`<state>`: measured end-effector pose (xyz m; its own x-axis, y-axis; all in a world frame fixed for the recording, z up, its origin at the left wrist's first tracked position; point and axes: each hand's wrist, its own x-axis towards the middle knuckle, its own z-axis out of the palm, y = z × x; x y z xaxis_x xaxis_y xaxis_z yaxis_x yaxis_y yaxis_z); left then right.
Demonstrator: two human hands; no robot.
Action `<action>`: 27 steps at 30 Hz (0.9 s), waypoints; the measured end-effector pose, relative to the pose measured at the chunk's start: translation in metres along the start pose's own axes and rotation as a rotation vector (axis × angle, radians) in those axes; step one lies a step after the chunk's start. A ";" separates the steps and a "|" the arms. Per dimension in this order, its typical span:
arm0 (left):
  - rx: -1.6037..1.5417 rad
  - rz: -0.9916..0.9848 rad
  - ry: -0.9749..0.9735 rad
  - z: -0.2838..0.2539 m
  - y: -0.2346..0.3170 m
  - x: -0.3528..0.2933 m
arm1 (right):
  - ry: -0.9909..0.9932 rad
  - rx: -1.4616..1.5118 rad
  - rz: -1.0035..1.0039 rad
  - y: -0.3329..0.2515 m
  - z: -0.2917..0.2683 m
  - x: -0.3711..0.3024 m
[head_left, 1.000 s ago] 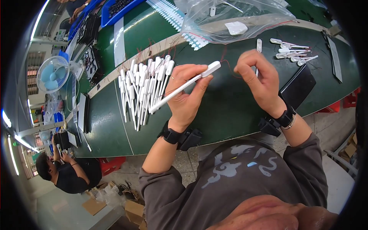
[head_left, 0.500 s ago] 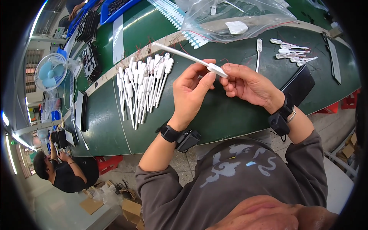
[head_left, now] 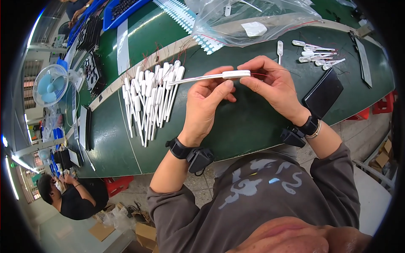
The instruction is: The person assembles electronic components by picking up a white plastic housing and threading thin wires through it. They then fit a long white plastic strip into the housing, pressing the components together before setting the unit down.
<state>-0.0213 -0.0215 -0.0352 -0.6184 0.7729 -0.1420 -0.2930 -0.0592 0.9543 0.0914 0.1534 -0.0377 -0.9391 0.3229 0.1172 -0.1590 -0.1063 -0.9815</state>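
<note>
Over the near part of the green table, a white plastic stick with a long thin stem and a wider flat head lies roughly level between my hands. My left hand is closed on it, thumb and fingers where the stem meets the head. At the head's outer end, the thumb and forefinger of my right hand pinch it from both sides. Thin red wire runs along the stem and out past the head toward my right palm. To the left, a pile of similar white sticks lies with heads away from me and red wires trailing.
At right are several smaller white sticks, a lone white stick, a black phone-like slab and a grey bar. A clear plastic bag lies beyond my hands. A blue-bladed fan and another person are at far left.
The held stick has swung from a slant to nearly level, its stem end lowered. My right thumb and forefinger have shifted at the head's end, and its red wires now show.
</note>
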 end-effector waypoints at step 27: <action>1.096 0.961 0.133 0.010 0.004 -0.010 | -0.214 -0.431 -0.439 -0.009 -0.006 -0.007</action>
<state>-0.0088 -0.0236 -0.0273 -0.3304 0.6477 0.6865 0.9144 0.0396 0.4028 0.1010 0.1580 -0.0302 -0.8616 0.0513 0.5050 -0.4473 0.3939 -0.8030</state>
